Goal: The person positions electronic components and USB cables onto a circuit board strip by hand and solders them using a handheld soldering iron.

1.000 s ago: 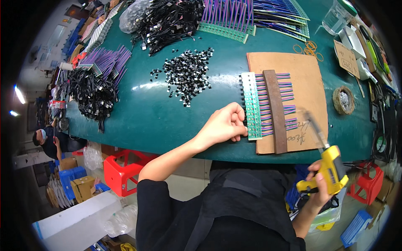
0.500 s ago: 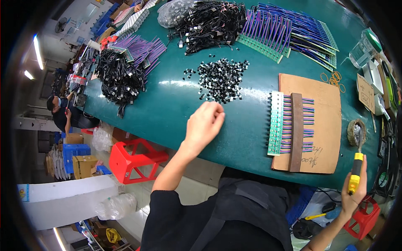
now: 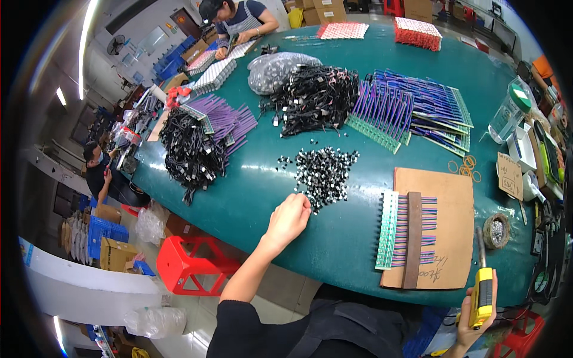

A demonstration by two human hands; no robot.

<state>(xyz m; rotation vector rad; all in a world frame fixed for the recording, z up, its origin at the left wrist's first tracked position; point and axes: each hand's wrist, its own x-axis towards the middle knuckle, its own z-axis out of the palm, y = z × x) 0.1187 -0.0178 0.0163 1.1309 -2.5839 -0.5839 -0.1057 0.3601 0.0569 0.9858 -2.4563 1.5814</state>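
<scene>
My left hand [image 3: 287, 219] is at the near edge of a pile of small black-and-silver parts [image 3: 325, 173], its fingertips pinched together. Whatever lies between them is too small or hidden to make out. My right hand [image 3: 465, 325] grips a yellow-and-black soldering iron [image 3: 482, 292], its metal tip pointing up and away from me, left of a small round tin [image 3: 496, 231] with silvery filling. Between the hands lies a green-and-white circuit board strip [image 3: 388, 232] with black parts along its left edge. A brown bar [image 3: 412, 238] lies across its coloured wires, on a cardboard sheet [image 3: 456, 238].
Bundled black cables [image 3: 194, 149] lie at left, more cables [image 3: 322, 98] further back. Wired green boards [image 3: 382, 113] sit beside those. Rubber bands [image 3: 467, 167], a clear jar [image 3: 510, 113] and boxes line the right. A co-worker [image 3: 242, 24] works across the table; a red stool [image 3: 191, 262] stands at left.
My view has tilted up, showing more of the far table. The soldering iron has come out of the tin and moved left. My left hand stays by the pile, fingers still pinched.
</scene>
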